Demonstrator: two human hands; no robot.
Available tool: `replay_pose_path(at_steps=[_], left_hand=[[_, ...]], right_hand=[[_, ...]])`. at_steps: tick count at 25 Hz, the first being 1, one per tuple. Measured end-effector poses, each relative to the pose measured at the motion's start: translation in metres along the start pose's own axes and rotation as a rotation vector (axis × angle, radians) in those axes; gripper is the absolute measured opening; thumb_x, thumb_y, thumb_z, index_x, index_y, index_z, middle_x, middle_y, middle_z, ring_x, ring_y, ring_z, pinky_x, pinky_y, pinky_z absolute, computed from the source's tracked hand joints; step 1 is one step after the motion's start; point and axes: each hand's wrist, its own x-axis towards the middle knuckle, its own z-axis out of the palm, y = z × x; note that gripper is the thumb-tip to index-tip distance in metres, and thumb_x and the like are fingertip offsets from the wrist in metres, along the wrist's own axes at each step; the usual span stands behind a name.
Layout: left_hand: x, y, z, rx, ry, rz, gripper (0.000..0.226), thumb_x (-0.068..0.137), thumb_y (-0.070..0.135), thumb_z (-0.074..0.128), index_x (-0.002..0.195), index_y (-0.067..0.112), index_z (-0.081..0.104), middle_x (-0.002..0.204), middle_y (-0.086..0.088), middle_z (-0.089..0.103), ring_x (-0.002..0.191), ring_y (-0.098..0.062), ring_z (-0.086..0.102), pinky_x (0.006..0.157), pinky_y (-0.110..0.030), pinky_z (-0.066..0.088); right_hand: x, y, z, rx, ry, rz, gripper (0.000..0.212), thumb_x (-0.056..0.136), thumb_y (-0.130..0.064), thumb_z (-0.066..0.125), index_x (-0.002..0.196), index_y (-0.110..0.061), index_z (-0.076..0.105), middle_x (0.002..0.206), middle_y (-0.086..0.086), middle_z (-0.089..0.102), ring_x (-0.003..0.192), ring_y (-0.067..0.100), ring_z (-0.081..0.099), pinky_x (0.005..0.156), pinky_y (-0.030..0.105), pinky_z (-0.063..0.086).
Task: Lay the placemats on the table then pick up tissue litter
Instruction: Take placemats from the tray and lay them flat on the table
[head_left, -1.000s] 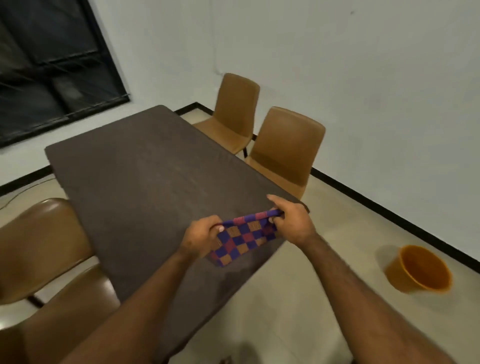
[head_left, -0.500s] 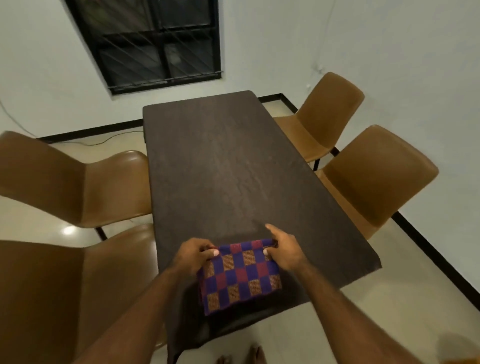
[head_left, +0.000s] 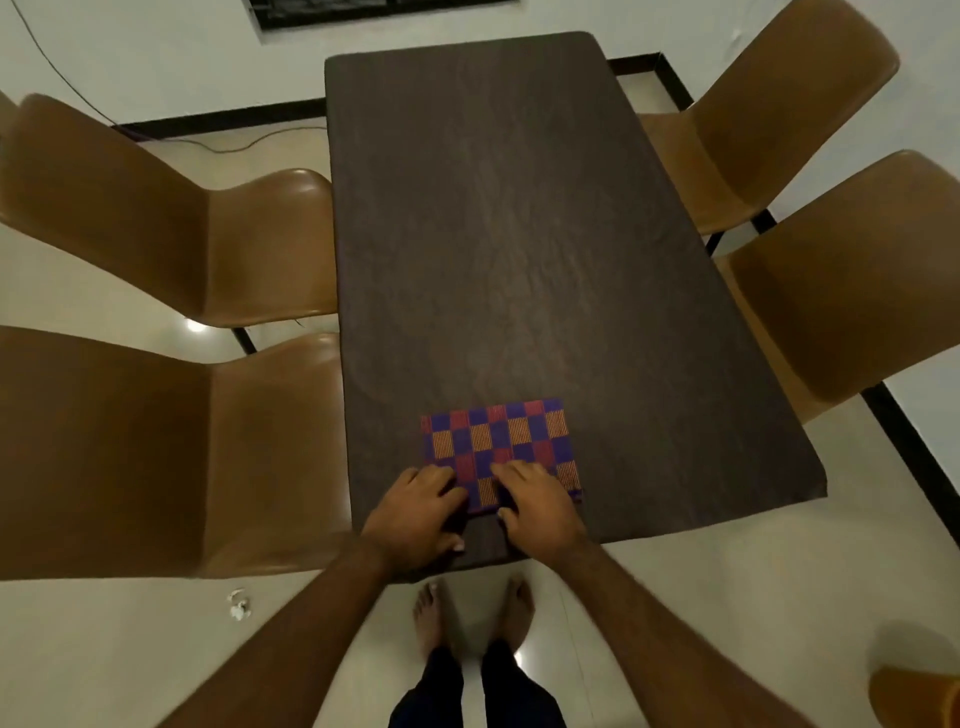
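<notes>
Dark tabletop (head_left: 493, 234), near end: the folded checkered placemat (head_left: 498, 441) lies flat, my left grip (head_left: 421, 512) and right grip (head_left: 537, 506) bent over its near edge, pinching or just pressing I cannot tell. I'd open it away from me, edges kept square

Four tan chairs are in shot. The far left chair (head_left: 171, 218) and the near left chair (head_left: 130, 452) stand side by side, and the far right chair (head_left: 769, 119) and the near right chair (head_left: 852, 291) sit opposite them. A thin cable (head_left: 228, 148) trails across the pale floor (head_left: 130, 649), close to the black skirting (head_left: 223, 117) along the back wall. The bottom of a dark window frame (head_left: 374, 8) peeks in at the top. Down low, two bare feet (head_left: 431, 618) stand together under dark trousers (head_left: 478, 691). An orange bin (head_left: 917, 699) is cut off by the bottom right corner.
</notes>
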Motion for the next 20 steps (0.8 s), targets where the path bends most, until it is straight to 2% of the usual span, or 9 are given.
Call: replay_pose_path(at_steps=[2,4,8,11,13,15,17,20], left_hand=[[0.005,0.003,0.003,0.037,0.047,0.0,0.043,0.093,0.047,0.061,0.131,0.028,0.062,0.135,0.001,0.056,0.124,-0.021,0.052,0.108,-0.04,0.043],[0.012,0.003,-0.004,-0.027,0.076,-0.014,0.03,0.1,0.041,0.052,0.122,0.027,0.067,0.125,0.003,0.062,0.115,-0.017,0.057,0.101,-0.036,0.047],[0.029,-0.009,-0.031,-0.37,0.094,-0.108,0.017,0.103,0.032,0.051,0.106,0.025,0.067,0.104,0.005,0.068,0.096,-0.014,0.063,0.088,-0.035,0.053],[0.044,-0.023,-0.053,-0.534,0.207,-0.21,0.011,0.102,0.028,0.054,0.1,0.024,0.064,0.092,0.006,0.066,0.086,-0.011,0.063,0.077,-0.033,0.053],[0.053,-0.028,-0.07,-0.573,0.265,-0.24,0.012,0.102,0.027,0.055,0.1,0.022,0.065,0.09,0.007,0.066,0.083,-0.01,0.063,0.072,-0.031,0.053],[0.06,-0.031,-0.082,-0.61,0.297,-0.257,0.012,0.102,0.025,0.056,0.1,0.022,0.067,0.089,0.007,0.066,0.083,-0.01,0.063,0.07,-0.028,0.053],[0.065,-0.035,-0.091,-0.676,0.292,-0.277,0.013,0.102,0.023,0.057,0.099,0.021,0.069,0.091,0.006,0.067,0.086,-0.012,0.064,0.072,-0.029,0.056],[0.069,-0.037,-0.099,-0.779,0.248,-0.303,0.015,0.102,0.026,0.058,0.099,0.021,0.071,0.092,0.004,0.069,0.086,-0.014,0.069,0.074,-0.04,0.063]], right_hand=[[-0.002,-0.001,0.005,-0.032,0.001,-0.001,0.07,0.087,-0.04,0.069,0.148,-0.027,0.037,0.146,-0.005,0.044,0.133,0.018,0.04,0.111,0.039,0.036],[-0.003,-0.002,0.006,-0.064,0.004,-0.009,0.075,0.085,-0.047,0.07,0.149,-0.028,0.034,0.148,-0.005,0.041,0.136,0.017,0.036,0.113,0.04,0.032],[0.003,-0.001,0.001,-0.075,0.052,0.038,0.074,0.086,-0.05,0.068,0.148,-0.029,0.033,0.147,-0.006,0.044,0.137,0.017,0.037,0.114,0.04,0.029],[0.008,0.005,-0.012,-0.011,0.19,0.05,0.067,0.086,-0.058,0.064,0.142,-0.031,0.039,0.134,-0.009,0.056,0.126,0.013,0.049,0.109,0.038,0.036],[0.015,0.007,-0.024,0.034,0.281,0.043,0.065,0.085,-0.069,0.056,0.137,-0.031,0.044,0.123,-0.01,0.061,0.115,0.01,0.054,0.103,0.037,0.041],[0.02,0.005,-0.037,0.019,0.305,0.029,0.065,0.085,-0.071,0.053,0.136,-0.032,0.045,0.118,-0.011,0.064,0.109,0.01,0.057,0.1,0.038,0.042],[0.024,0.002,-0.048,-0.013,0.279,0.018,0.065,0.085,-0.065,0.058,0.139,-0.032,0.042,0.12,-0.009,0.064,0.112,0.012,0.058,0.102,0.038,0.041],[0.029,-0.003,-0.058,-0.085,0.231,0.032,0.075,0.082,-0.063,0.061,0.144,-0.031,0.036,0.127,-0.008,0.061,0.118,0.015,0.055,0.105,0.041,0.039]])
